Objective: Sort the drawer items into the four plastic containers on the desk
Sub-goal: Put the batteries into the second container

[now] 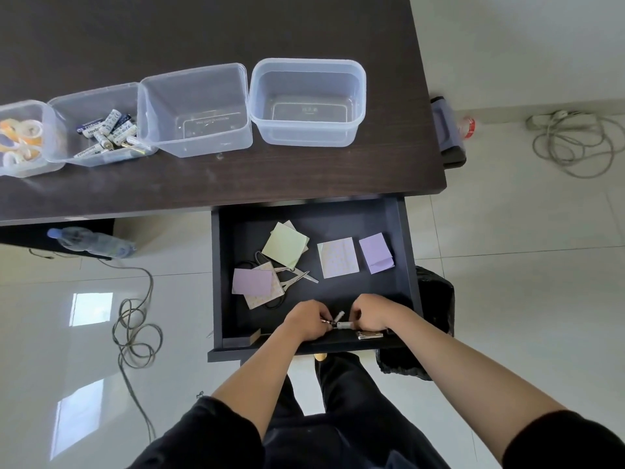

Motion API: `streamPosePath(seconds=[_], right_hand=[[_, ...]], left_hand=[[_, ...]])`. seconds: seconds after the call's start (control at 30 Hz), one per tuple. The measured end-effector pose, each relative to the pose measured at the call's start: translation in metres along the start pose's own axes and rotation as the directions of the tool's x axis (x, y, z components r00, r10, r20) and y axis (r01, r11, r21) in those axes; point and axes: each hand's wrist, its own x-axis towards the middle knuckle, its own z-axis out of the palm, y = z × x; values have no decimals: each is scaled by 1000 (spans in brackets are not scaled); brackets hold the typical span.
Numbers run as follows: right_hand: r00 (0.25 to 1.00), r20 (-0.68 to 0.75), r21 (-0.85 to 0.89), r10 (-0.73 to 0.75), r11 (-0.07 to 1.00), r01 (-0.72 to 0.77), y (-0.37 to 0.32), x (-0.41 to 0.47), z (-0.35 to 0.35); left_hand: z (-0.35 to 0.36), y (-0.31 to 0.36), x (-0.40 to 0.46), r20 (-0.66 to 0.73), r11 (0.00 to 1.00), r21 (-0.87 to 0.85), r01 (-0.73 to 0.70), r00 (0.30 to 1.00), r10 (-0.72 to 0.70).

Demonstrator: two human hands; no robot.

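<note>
Fingers of both hands curled at the front edge of the open drawer (406,252), left hand (306,321) and right hand (372,314) pinching small metal-ended pieces (340,321) between them, too small to name for sure, possibly batteries or clips. Likely light, stiff and smooth, so prone to slipping or rolling; best pinched across the middle with fingertips, a few at a time. Just beside the right grip, a flat metal clip (370,335) on the drawer front. Further in, scissors (297,275) half buried under paper squares: green (285,243), patterned (338,257), purple (376,252) and another purple (252,281). Thin, floppy sheets, best lifted from an edge. Up on the table (236,184), four clear containers in a row: tape rolls (22,137), batteries (108,130), two empty (196,110) (307,99).
</note>
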Motion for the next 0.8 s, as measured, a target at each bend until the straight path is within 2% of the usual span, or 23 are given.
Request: streamPosePath(seconds=[0.23, 0.4, 0.57, 0.8], right_hand=[[992, -67, 133, -106, 985, 114, -5, -7, -1], [981, -47, 42, -187, 981, 189, -14, -7, -3], [966, -17, -55, -260, 964, 259, -20, -7, -5], [968, 57, -223, -243, 942, 250, -33, 4, -6]], left_hand=[[-6, -5, 0, 41, 998, -13, -55, 998, 55], [-10, -10, -3, 61, 995, -64, -70, 995, 74], [-12, -22, -5, 83, 988, -154, 8, 997, 5], [-24, -38, -16, 117, 953, -302, 38, 993, -2]])
